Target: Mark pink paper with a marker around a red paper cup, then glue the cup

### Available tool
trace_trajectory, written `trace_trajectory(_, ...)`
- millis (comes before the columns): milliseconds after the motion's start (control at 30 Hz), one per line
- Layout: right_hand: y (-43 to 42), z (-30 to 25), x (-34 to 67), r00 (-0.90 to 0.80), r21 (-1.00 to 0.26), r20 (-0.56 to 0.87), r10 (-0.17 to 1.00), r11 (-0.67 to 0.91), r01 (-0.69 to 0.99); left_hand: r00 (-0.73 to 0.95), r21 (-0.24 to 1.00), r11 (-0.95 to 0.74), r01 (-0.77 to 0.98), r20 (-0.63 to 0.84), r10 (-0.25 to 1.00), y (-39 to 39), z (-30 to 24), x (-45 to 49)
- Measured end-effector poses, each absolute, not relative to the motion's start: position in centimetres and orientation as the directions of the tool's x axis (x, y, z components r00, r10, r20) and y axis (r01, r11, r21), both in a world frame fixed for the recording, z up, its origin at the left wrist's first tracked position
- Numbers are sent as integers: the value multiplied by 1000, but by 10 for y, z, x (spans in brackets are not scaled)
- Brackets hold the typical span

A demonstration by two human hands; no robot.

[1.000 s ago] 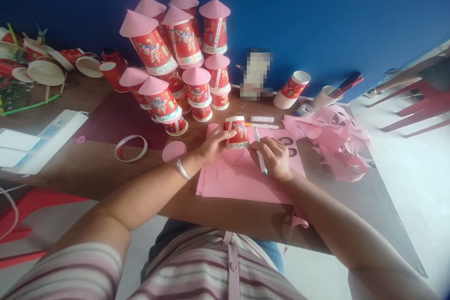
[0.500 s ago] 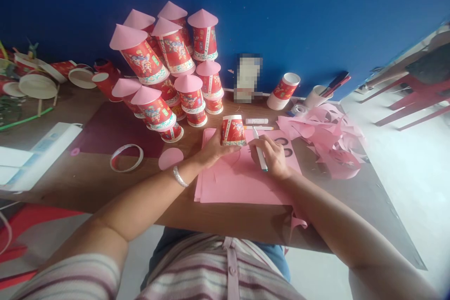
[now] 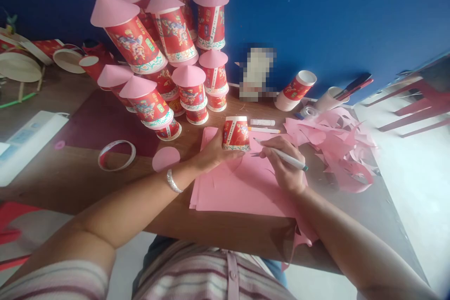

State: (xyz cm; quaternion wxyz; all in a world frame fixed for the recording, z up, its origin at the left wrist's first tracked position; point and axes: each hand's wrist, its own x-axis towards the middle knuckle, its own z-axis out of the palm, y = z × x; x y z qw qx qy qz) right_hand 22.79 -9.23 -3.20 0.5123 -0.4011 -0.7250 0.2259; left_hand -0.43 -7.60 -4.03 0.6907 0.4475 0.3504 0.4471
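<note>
My left hand point(image 3: 213, 152) is closed around the lower side of a red printed paper cup point(image 3: 236, 132), which stands mouth down with green marks on its white rim band. Pinched in my right hand point(image 3: 286, 164) is a white marker point(image 3: 288, 158) with a teal end. Its tip points left towards the cup, a small gap away. Under both hands lies a stack of pink paper point(image 3: 235, 194). Scissor blades point(image 3: 255, 154) show beside my right fingers; the handles are hidden behind the hand. Beyond the cup lie a glue stick point(image 3: 262, 122) and an orange-banded pen point(image 3: 263, 130).
Stacked red cups with pink cone roofs point(image 3: 172, 33) stand at the back left. Pink paper scraps point(image 3: 333, 140) heap on the right, near a pen cup point(image 3: 330, 98). A tape roll point(image 3: 116, 155) and a pink paper disc point(image 3: 166, 158) lie on the left.
The marker has swung from nearly upright to slanting, its teal end now to the right, and my right hand has drawn slightly rightward. The cup has turned slightly in my left hand. The view has shifted.
</note>
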Motion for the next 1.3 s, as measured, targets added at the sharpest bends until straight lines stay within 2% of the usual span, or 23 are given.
trace_trajectory(133, -89, -39, 225, -3, -923, 367, 930, 365, 121, 357, 941, 210, -265, -107, 928, -75, -41, -5)
trace_trajectory(267, -82, -45, 223, 41, -954, 299, 953, 297, 42, 380, 933, 223, -283, -104, 919, -75, -40, -5)
trace_trajectory(367, -83, -41, 222, 35, -938, 343, 939, 340, 72, 363, 932, 216, -292, -101, 926, -74, -39, -4)
trace_trajectory(467, -88, -28, 223, 9, -887, 446, 895, 441, 136, 362, 937, 209, -279, -99, 927, -73, -42, -4)
trace_trajectory(533, -93, -15, 224, -40, -816, 529, 847, 521, 250, 352, 948, 193, -252, -96, 931, -73, -44, -5)
trace_trajectory(633, -100, 2, 223, -208, -634, 639, 741, 659, 405, 337, 956, 153, -250, -63, 939, -73, -48, -7)
trace_trajectory(700, -102, 7, 219, -322, -561, 656, 683, 726, 397, 337, 954, 148, -260, -54, 940, -73, -49, -7)
trace_trajectory(867, -99, -6, 208, -314, -538, 676, 667, 737, 409, 304, 970, 161, -183, -100, 947, -75, -44, -5)
trace_trajectory(1067, -101, -17, 212, -395, -368, 747, 534, 828, 422, 332, 986, 129, -101, -89, 939, -78, -39, -5)
trace_trajectory(1300, -100, -18, 209, -377, -334, 763, 525, 819, 466, 339, 989, 134, -64, -105, 935, -78, -37, -5)
